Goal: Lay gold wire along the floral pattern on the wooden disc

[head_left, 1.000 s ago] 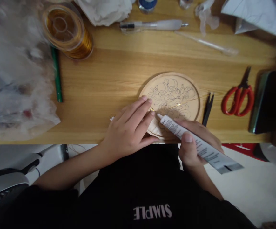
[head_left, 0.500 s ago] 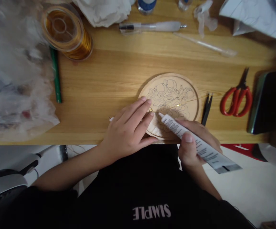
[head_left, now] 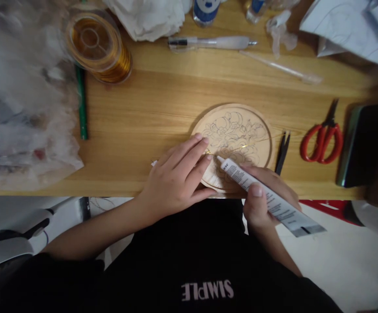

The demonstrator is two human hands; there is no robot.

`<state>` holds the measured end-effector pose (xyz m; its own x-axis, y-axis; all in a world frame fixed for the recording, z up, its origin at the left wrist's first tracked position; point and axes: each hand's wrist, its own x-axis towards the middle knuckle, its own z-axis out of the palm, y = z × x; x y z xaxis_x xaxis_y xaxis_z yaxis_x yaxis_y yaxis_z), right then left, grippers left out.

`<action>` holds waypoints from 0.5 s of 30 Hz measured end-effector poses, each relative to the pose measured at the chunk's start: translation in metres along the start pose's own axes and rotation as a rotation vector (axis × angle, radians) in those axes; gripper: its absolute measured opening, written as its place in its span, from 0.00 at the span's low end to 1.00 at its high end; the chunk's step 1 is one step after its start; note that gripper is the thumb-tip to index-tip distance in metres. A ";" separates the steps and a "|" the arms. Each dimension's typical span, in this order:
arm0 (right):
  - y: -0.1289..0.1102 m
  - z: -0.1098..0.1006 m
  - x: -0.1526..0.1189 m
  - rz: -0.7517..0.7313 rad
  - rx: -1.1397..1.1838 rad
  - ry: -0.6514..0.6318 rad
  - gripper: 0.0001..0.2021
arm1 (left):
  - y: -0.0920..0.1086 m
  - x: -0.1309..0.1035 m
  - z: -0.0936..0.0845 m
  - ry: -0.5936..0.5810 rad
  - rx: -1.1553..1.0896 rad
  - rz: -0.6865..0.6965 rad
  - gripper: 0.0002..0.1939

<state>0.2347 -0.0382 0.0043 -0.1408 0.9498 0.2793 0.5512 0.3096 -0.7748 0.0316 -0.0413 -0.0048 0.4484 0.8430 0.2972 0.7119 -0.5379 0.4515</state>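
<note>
A round wooden plate (head_left: 231,117) with a floral line drawing lies at the table's front edge. My left hand (head_left: 178,178) rests over its left rim, fingers stretched out, fingertips by a small loop of gold wire (head_left: 207,152). From that area the thin wire runs right across the plate and past its rim. In my right hand (head_left: 260,195) is a white glue tube (head_left: 270,200), held between thumb and fingers, slanted, its nozzle over the plate just right of my left fingertips. Whether the nozzle touches the plate I cannot tell.
Black tweezers (head_left: 283,153), red-handled pliers (head_left: 322,141) and a phone (head_left: 358,145) lie to the right. Behind are a pen (head_left: 215,42), a pipette (head_left: 283,68) and small bottles (head_left: 205,11). A wire spool (head_left: 99,48), green pencil (head_left: 81,104) and plastic bags (head_left: 28,108) occupy the left.
The camera view has shifted slightly, so the objects at the back appear a little lower. Both hands and the tube hold nearly the same place over the plate.
</note>
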 end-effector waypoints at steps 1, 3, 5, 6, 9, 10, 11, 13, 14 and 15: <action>-0.001 0.000 0.000 0.001 0.000 0.009 0.10 | 0.000 0.000 0.000 0.004 0.005 0.004 0.26; -0.004 -0.001 0.001 0.038 -0.034 0.018 0.11 | 0.000 0.000 0.000 0.010 0.018 0.008 0.27; -0.009 -0.001 0.001 0.080 -0.074 0.010 0.12 | 0.000 0.001 0.000 0.013 0.030 0.009 0.27; -0.011 -0.002 0.001 0.095 -0.087 -0.001 0.12 | 0.000 0.001 0.000 0.015 0.035 0.010 0.27; -0.015 -0.005 0.002 0.121 -0.093 -0.036 0.11 | 0.000 0.000 0.000 0.018 0.044 0.013 0.26; -0.016 -0.006 0.002 0.122 -0.090 -0.043 0.11 | 0.000 0.000 0.001 0.019 0.044 0.011 0.26; -0.016 -0.006 0.002 0.121 -0.089 -0.048 0.12 | 0.000 0.000 0.001 0.018 0.041 0.006 0.26; -0.015 -0.006 0.003 0.112 -0.101 -0.052 0.12 | 0.000 0.000 0.001 0.014 0.017 -0.002 0.26; -0.014 -0.006 0.003 0.107 -0.114 -0.049 0.12 | 0.000 -0.001 0.001 0.009 0.002 -0.007 0.26; -0.014 -0.006 0.003 0.102 -0.126 -0.046 0.11 | 0.000 -0.001 0.001 0.005 -0.010 -0.010 0.26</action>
<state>0.2315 -0.0402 0.0194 -0.1145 0.9780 0.1743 0.6629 0.2059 -0.7198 0.0319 -0.0417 -0.0061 0.4389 0.8481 0.2968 0.7109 -0.5298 0.4625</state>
